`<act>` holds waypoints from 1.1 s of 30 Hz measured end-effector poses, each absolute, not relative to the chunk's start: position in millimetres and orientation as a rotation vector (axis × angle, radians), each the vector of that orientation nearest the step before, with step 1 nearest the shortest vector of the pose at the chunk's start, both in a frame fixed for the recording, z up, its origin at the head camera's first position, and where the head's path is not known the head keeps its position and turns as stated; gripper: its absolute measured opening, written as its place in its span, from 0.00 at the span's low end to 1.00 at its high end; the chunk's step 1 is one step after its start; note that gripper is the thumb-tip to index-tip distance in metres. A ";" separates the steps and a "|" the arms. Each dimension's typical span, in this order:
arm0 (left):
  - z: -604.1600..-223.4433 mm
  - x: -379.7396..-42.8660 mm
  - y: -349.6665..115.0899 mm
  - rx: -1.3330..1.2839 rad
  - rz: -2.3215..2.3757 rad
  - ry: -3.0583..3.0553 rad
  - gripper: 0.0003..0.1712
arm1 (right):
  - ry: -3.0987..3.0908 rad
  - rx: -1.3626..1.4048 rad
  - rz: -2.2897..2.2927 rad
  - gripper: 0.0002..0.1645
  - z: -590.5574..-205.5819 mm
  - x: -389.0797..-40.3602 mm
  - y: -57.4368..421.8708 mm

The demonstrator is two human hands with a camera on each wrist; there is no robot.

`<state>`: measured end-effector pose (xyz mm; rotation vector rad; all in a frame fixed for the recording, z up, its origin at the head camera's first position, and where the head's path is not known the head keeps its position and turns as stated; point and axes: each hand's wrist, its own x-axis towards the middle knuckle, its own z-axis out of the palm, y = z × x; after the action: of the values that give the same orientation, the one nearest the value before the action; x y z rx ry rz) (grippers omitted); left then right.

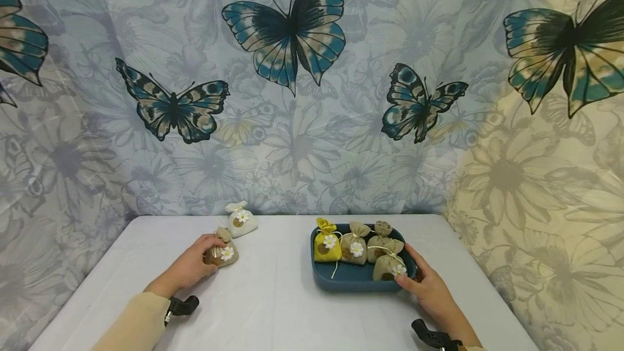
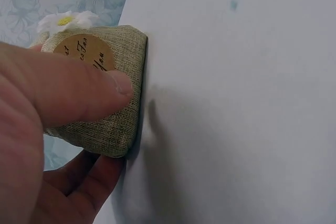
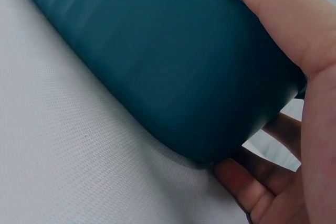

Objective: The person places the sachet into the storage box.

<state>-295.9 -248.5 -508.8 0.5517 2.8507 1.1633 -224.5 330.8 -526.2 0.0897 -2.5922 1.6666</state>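
In the head view my left hand grips a brown burlap sachet with a white daisy, at the left of the table. The left wrist view shows the thumb across the sachet's round paper label and fingers behind and under it. My right hand holds the right end of a dark blue plastic basket, thumb at the rim and fingers round the outside. Inside it stand a yellow sachet and several tan sachets, one leaning close to my right thumb. The basket's wall fills the right wrist view.
A white sachet with a daisy stands at the table's back edge, just behind the brown one. White cloth covers the table. A butterfly-print curtain hangs behind and on both sides.
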 end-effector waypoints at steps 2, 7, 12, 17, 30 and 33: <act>-508.3 -292.3 -246.0 0.574 1.134 2.862 0.32 | -2.593 0.099 1.654 0.50 -525.2 -224.8 330.9; -504.7 -284.6 -237.6 0.596 1.071 2.892 0.33 | -2.600 0.103 1.625 0.50 -523.5 -224.4 330.6; -503.7 -278.3 -228.4 0.534 1.082 2.897 0.33 | -2.594 0.098 1.649 0.50 -524.1 -223.9 330.3; -503.9 -273.8 -219.6 0.493 1.102 2.871 0.34 | -2.591 0.092 1.675 0.50 -525.2 -223.1 329.5; -499.8 -260.0 -201.5 0.203 1.497 2.561 0.34 | -2.610 0.105 1.626 0.50 -523.9 -224.0 329.7; -497.0 -258.7 -199.6 0.242 1.621 2.421 0.34 | -2.611 0.095 1.628 0.50 -524.2 -224.3 329.8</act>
<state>-258.7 -199.6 -497.0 0.2425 2.4210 1.6211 -224.3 329.8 -524.2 0.0947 -2.6113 1.6282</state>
